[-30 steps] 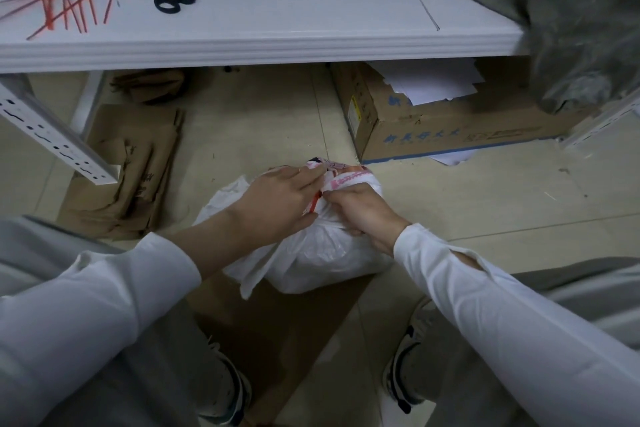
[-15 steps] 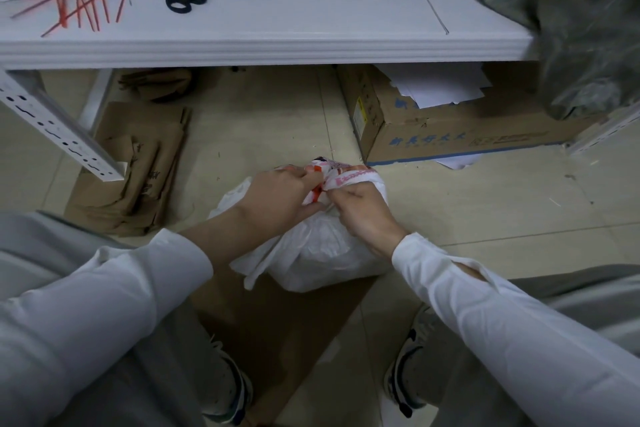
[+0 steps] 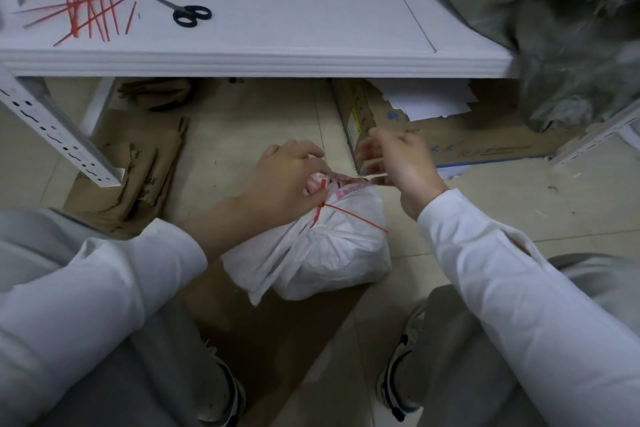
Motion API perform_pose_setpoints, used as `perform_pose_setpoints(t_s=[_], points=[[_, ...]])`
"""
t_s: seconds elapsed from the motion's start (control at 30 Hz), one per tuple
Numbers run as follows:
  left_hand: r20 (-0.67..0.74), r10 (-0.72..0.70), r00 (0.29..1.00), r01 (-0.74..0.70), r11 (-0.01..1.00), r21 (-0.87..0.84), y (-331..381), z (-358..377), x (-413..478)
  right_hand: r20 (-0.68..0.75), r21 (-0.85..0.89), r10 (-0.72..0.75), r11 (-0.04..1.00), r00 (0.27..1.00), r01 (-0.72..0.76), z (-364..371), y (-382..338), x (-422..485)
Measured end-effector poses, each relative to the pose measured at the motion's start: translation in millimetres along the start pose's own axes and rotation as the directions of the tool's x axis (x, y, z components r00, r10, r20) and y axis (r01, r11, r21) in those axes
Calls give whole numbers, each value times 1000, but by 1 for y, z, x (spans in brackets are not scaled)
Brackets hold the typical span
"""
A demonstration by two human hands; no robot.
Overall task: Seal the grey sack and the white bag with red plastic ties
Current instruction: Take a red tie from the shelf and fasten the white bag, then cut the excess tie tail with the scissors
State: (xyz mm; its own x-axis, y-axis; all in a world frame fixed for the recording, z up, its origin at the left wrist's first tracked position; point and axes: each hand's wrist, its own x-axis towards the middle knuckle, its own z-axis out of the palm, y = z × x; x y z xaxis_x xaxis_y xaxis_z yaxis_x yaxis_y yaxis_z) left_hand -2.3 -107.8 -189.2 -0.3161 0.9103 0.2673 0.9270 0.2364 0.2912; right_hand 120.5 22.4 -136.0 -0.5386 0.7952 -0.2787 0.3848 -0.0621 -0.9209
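Currently the step in hand is closure of the white bag (image 3: 329, 253), which sits partly on flattened cardboard (image 3: 277, 340) on the floor, below the front edge of the table (image 3: 242, 59). The left hand (image 3: 287, 184) grips the gathered neck of the bag, fingers curled round it, at the point where a red tie (image 3: 349, 217) circles the neck. The free tail of the tie runs down and to the right across the bag. The right hand (image 3: 398, 163) is raised just beside the neck with fingers partly curled. It is motion-blurred, and whether it holds anything cannot be determined. The tie appears looped and at least partly drawn, so this bag is judged close to sealed. Next move: take the tail with the right hand, hold the neck fixed with the left, and pull until the loop is tight. The grey sack (image 3: 571, 28) lies on the right end of the table; its mouth is not visible, so its state is unknown. Spare red ties (image 3: 93, 0) and scissors (image 3: 190, 12) lie at the table's left end, well apart from the bag
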Motion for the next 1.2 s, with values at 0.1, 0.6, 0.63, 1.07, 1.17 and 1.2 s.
perform_pose_setpoints(t_s=[0.1, 0.6, 0.63, 1.07, 1.17, 1.2], points=[[-68, -61, 996, 59, 998, -31, -4, -17, 6, 16, 36, -79, 996, 997, 78, 6, -16, -5], [-211, -215, 953, 257, 946, 198, -78, -86, 34, 164, 128, -276, 958, 947, 257, 95, -94, 12], [-205, -244, 948, 288, 931, 224, -86, -89, 39, 169, 149, -282, 955, 944, 258, 101, -100, 14], [-103, -432, 896, 438, 822, 364, -179, -93, 109, 217, 305, -136, 950, 967, 65, 165, -120, 45], [-89, -434, 896, 431, 806, 407, -186, -95, 118, 237, 285, -116, 958, 965, 45, 173, -117, 45], [-73, -432, 899, 421, 806, 416, -186, -95, 120, 245, 280, -110, 959, 963, 39, 175, -116, 45]])
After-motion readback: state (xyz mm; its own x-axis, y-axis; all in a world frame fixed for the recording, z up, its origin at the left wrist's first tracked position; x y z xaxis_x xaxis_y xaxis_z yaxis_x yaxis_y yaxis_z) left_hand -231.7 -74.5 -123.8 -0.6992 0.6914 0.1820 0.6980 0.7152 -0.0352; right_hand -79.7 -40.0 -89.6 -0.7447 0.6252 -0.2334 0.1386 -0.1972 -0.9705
